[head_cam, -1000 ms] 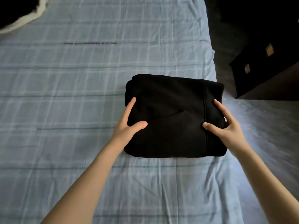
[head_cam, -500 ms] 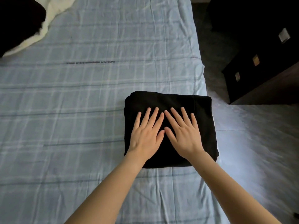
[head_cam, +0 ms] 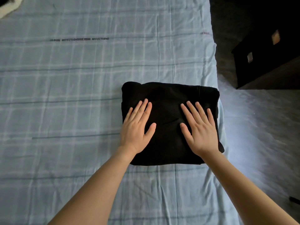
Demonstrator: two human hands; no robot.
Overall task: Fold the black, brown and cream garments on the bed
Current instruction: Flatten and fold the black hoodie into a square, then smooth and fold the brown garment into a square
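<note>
A black garment (head_cam: 167, 96), folded into a thick square, lies on the bed (head_cam: 81, 95) near its right edge. My left hand (head_cam: 137, 127) lies flat on the garment's left half with fingers straight. My right hand (head_cam: 199, 129) lies flat on its right half, fingers spread. The two hands are apart, with bare black cloth between them. At the top left corner a bit of cream cloth (head_cam: 9, 7) shows beside something black, mostly cut off by the frame. No brown garment is in view.
The bed has a pale blue checked sheet with a printed text line (head_cam: 79, 39). Right of the bed is grey floor (head_cam: 259, 135). A dark wooden cabinet (head_cam: 266, 59) stands at the upper right.
My hands went from gripping the garment's sides to lying flat side by side on its middle. Now they have slid apart, one toward each side.
</note>
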